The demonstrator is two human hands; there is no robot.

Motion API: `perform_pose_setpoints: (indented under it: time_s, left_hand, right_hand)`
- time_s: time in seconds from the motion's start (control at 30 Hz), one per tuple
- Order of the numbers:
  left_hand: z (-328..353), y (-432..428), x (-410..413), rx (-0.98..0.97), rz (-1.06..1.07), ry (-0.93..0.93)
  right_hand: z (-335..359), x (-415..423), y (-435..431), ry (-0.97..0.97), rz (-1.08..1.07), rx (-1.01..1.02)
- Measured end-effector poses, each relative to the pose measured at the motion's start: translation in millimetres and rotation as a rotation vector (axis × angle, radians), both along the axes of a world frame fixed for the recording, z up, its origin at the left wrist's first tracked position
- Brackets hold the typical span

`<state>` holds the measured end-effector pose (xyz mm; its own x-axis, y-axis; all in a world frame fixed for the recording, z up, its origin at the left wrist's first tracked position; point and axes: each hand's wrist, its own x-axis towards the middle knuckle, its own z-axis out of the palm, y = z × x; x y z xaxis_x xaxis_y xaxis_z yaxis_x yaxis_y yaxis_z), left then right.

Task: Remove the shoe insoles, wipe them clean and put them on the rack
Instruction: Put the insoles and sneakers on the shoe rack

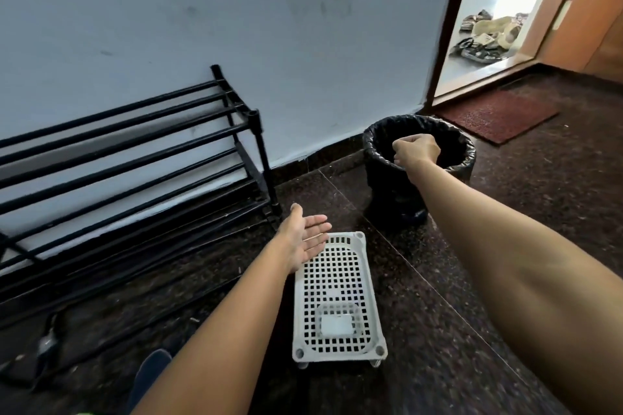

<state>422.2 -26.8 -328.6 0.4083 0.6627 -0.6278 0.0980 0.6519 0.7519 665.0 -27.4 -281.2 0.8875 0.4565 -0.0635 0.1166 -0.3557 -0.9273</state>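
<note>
My right hand (415, 152) hangs over the open mouth of a black-lined waste bin (467, 158), fingers curled into a fist; nothing shows in its grip. My left hand (308, 239) hovers palm up with straight fingers, above the far end of a white perforated plastic tray (367, 283) on the floor. A black metal shoe rack (135, 158) with bare bars stands against the wall at left. No insole or shoe is clearly in view near my hands.
A small clear tub (337, 322) with a white block inside sits on the tray's near end. A dark blue object (151, 367) pokes in at the bottom left. A red doormat (499, 114) lies before the open doorway, with shoes (485, 40) outside.
</note>
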Motion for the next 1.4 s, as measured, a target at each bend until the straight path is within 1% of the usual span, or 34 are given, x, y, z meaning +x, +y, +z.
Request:
perform_pose_setpoints:
  time_s: [0.07, 0.17, 0.27, 0.33, 0.4, 0.5, 0.63, 0.77, 0.93, 1.03, 1.1, 1.2, 1.27, 1.4]
  left_hand:
    - [5.2, -8.0, -31.8, -0.002, 0.028, 0.007]
    - [12.0, -26.7, -101.1, -0.018, 0.105, 0.040]
    - [8.5, -51.5, -172.1, -0.021, 0.153, 0.136]
    - [1.7, -73.0, -219.6, -0.024, 0.186, 0.206]
    - [-8.5, -92.9, -259.2, -0.034, 0.220, 0.264]
    - [-28.5, -123.4, -316.1, -0.096, 0.271, 0.316]
    - [-62.6, -155.2, -365.2, -0.172, 0.346, 0.384]
    - [-95.6, -171.0, -379.5, -0.248, 0.372, 0.406]
    - [-134.5, -171.4, -362.7, -0.279, 0.352, 0.411]
    - [-161.5, -158.2, -355.7, -0.244, 0.353, 0.427]
    - [-176.0, -148.4, -351.2, -0.189, 0.373, 0.495]
    - [-184.4, -141.1, -343.9, -0.144, 0.463, 0.627]
    - [-182.3, -136.4, -335.5, -0.132, 0.454, 0.700]
    - [-186.2, -131.7, -323.8, -0.090, 0.448, 0.704]
  right_hand:
    - [7.0, -28.9, 0.2, -0.047, 0.092, -0.020]
    - [11.2, -92.0, -7.6, -0.067, 0.273, -0.090]
    - [6.1, -157.3, -28.1, -0.099, 0.414, -0.181]
    - [-2.5, -202.7, -45.1, -0.058, 0.517, -0.253]
    - [-18.3, -241.5, -61.8, 0.011, 0.641, -0.352]
    - [-48.0, -298.2, -88.5, 0.019, 0.783, -0.488]
    - [-83.7, -348.4, -122.4, -0.013, 0.860, -0.633]
    - [-122.9, -374.7, -141.5, -0.132, 0.901, -0.796]
    - [-171.6, -380.8, -142.7, -0.090, 0.885, -0.909]
    - [-195.4, -375.2, -137.6, -0.068, 0.828, -0.913]
    - [-208.1, -375.1, -134.5, -0.071, 0.801, -0.905]
    - [-219.4, -380.3, -130.6, -0.049, 0.755, -0.856]
    - [-226.5, -383.4, -127.5, -0.045, 0.748, -0.846]
    - [-233.3, -388.3, -124.7, -0.057, 0.729, -0.818]
